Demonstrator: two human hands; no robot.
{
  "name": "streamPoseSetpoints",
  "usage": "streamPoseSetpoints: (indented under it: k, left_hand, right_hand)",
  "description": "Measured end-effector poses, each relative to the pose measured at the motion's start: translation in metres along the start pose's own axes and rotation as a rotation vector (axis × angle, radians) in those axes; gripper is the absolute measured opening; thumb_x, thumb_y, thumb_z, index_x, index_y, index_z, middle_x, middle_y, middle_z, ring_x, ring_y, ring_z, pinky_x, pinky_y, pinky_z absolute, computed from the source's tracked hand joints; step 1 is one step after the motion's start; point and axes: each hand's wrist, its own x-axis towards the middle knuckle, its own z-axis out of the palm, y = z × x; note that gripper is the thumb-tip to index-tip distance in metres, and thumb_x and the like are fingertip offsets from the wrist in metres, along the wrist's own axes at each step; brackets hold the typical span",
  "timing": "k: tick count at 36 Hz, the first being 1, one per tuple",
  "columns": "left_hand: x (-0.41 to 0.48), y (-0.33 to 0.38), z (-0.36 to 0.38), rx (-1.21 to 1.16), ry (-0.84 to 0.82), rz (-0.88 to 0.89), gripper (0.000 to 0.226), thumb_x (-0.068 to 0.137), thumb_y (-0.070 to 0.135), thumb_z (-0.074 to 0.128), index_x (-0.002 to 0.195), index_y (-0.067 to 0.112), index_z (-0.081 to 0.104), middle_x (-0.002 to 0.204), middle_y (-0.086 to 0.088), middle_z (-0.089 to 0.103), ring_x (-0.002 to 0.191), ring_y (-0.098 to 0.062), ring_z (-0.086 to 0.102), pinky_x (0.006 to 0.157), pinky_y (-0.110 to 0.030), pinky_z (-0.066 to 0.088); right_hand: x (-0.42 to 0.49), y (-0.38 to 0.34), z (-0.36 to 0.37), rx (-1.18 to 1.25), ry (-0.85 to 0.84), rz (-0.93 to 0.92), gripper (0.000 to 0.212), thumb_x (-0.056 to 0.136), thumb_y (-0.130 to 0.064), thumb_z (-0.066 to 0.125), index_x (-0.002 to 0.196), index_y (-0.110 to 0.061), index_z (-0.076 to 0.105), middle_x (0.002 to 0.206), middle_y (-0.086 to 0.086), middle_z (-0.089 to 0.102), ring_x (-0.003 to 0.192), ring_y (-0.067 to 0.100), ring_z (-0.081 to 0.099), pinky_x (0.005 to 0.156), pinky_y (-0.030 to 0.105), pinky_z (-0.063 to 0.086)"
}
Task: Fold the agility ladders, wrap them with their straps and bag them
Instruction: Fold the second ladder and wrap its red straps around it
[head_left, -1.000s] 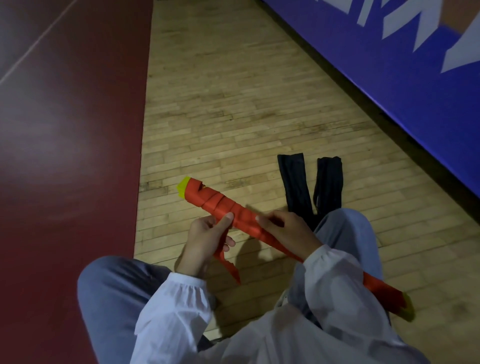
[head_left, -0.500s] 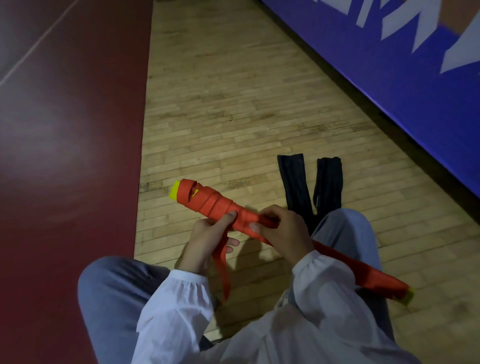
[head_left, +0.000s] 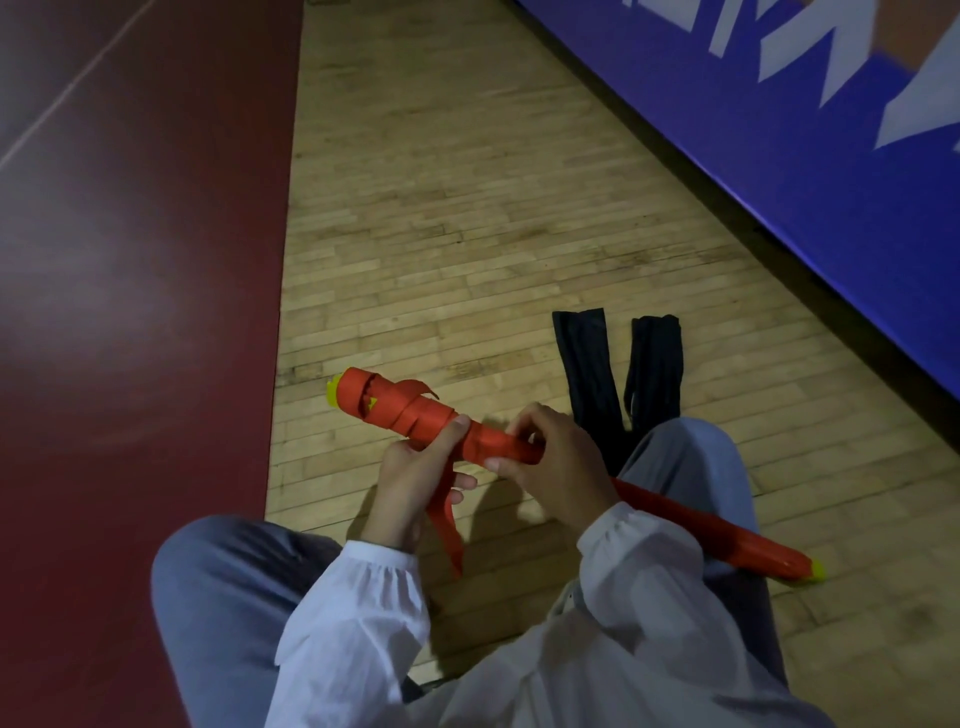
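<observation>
Dark red flooring (head_left: 130, 312) fills the left side and meets pale wooden boards (head_left: 441, 234) along a straight edge. Over the boards, a seated person holds the ladder bundle (head_left: 400, 410), a long orange roll with yellow tips, tilted so that its left end is farther from the body and its right end lies across the right thigh, under the right forearm. The left hand (head_left: 415, 478) grips the bundle from below, thumb laid over the top and fingers curled beneath. The loose tail of the orange strap (head_left: 447, 530) passes down through this hand and hangs between the knees. Strap turns cover the left part of the bundle unevenly. Just to the right, the right hand (head_left: 556, 462) is clamped on the bundle too, its fingertips pressing on the wrapped strap. Beyond this hand two black bags (head_left: 587, 364) lie flat on the boards, side by side and angled towards each other at their near ends, partly hidden by the right knee (head_left: 691, 467). A blue banner (head_left: 779, 182) with white lettering runs along the right edge
</observation>
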Motion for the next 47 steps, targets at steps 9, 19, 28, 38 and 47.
streamPoseSetpoints:
  k: [9, 19, 28, 38, 47]
  left_hand:
    - [-0.001, -0.001, -0.007, 0.059, -0.072, 0.043, 0.024, 0.089, 0.029, 0.065, 0.092, 0.005, 0.065, 0.066, -0.008, 0.069, 0.042, -0.012, 0.059, 0.043, -0.021, 0.048]
    - [0.004, 0.0, -0.012, 0.022, -0.139, 0.003, 0.036, 0.087, 0.03, 0.067, 0.107, 0.001, 0.06, 0.093, -0.01, 0.074, 0.051, -0.018, 0.063, 0.044, -0.024, 0.05]
    - [0.001, -0.004, -0.015, 0.087, -0.207, -0.018, 0.039, 0.089, 0.031, 0.063, 0.102, -0.006, 0.064, 0.09, -0.014, 0.075, 0.038, -0.01, 0.047, 0.036, -0.018, 0.038]
    - [0.003, 0.0, -0.01, 0.084, -0.126, 0.042, 0.036, 0.094, 0.027, 0.058, 0.088, -0.007, 0.066, 0.082, -0.017, 0.074, 0.032, -0.008, 0.036, 0.034, -0.017, 0.027]
    - [0.008, -0.005, -0.007, 0.096, -0.045, 0.07, 0.036, 0.094, 0.024, 0.059, 0.08, -0.009, 0.062, 0.07, -0.019, 0.071, 0.028, -0.01, 0.031, 0.035, -0.016, 0.023]
  right_hand:
    - [0.017, 0.012, -0.023, 0.014, -0.441, 0.183, 0.093, 0.067, -0.091, 0.037, 0.108, -0.013, 0.068, 0.09, -0.005, 0.068, 0.085, 0.017, 0.066, 0.086, 0.034, 0.051]
    - [0.012, 0.012, -0.021, 0.132, -0.396, 0.168, 0.081, 0.072, -0.082, 0.049, 0.088, -0.006, 0.072, 0.078, 0.01, 0.072, 0.068, 0.016, 0.065, 0.08, 0.038, 0.053]
    - [0.013, 0.02, -0.015, 0.066, -0.159, 0.2, 0.084, 0.068, -0.085, 0.052, 0.111, -0.015, 0.068, 0.074, -0.022, 0.053, 0.07, -0.001, 0.054, 0.065, 0.022, 0.039]
    - [0.002, 0.016, 0.0, -0.015, -0.059, 0.23, 0.065, 0.073, -0.072, 0.063, 0.12, -0.027, 0.061, 0.1, -0.011, 0.062, 0.095, 0.011, 0.061, 0.081, 0.03, 0.048]
    - [-0.002, 0.014, 0.004, -0.012, -0.034, 0.208, 0.063, 0.071, -0.057, 0.075, 0.121, -0.024, 0.057, 0.109, -0.006, 0.061, 0.098, 0.012, 0.059, 0.084, 0.03, 0.048]
